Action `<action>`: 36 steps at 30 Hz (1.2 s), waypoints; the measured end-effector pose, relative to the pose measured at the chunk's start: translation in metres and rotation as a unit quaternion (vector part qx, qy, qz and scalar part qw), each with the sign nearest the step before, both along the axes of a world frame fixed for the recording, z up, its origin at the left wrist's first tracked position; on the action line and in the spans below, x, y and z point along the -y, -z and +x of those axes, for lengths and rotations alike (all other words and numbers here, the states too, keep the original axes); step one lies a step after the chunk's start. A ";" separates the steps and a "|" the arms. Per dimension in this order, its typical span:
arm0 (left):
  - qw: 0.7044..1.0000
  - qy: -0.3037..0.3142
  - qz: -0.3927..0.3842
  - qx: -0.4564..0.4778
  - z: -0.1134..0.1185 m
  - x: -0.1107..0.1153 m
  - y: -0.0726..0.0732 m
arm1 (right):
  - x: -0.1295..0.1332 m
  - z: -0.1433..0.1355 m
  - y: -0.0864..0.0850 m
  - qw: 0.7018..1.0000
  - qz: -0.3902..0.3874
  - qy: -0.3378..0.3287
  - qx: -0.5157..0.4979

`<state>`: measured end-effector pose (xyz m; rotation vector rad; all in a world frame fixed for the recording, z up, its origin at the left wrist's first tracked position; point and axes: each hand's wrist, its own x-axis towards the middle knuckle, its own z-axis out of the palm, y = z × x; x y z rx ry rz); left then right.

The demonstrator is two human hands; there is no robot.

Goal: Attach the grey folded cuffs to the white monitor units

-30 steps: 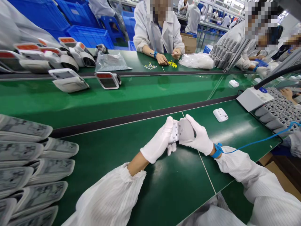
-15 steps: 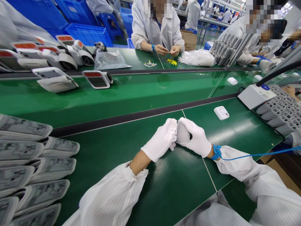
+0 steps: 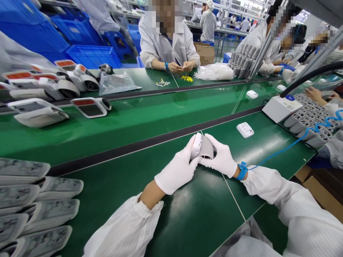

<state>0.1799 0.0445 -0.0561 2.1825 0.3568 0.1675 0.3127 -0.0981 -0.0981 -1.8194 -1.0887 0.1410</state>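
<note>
In white gloves, both of my hands meet over the green bench. My left hand (image 3: 178, 167) is closed on the white plastic housing (image 3: 197, 144) of a wrist blood pressure monitor, which stands on edge. On the other side my right hand (image 3: 223, 159) grips the curved grey cuff (image 3: 207, 147), which touches the housing; whether they are joined I cannot tell. A blue wrist strap (image 3: 242, 171) with a coiled cord circles my right wrist. Another white housing (image 3: 245, 130) lies on the bench to the right of my hands.
Several grey cuffs (image 3: 53, 210) are stacked at the left. Beyond runs a green conveyor (image 3: 150, 110) with a finished-looking monitor (image 3: 91, 107). At the right stand a white box (image 3: 281, 109) and many grey cuffs (image 3: 312, 119). Across the belt a co-worker (image 3: 168, 46) handles small parts near yellow pieces (image 3: 187, 78).
My left hand has turned, so more of the white housing and the cuff's open lower edge shows. Monitors on the conveyor appear further left; the whole view has also shifted.
</note>
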 end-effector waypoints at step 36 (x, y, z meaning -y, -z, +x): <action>0.876 -0.161 -0.398 0.221 -0.001 -0.014 0.061 | -0.019 0.014 0.017 0.956 0.028 -0.245 -0.158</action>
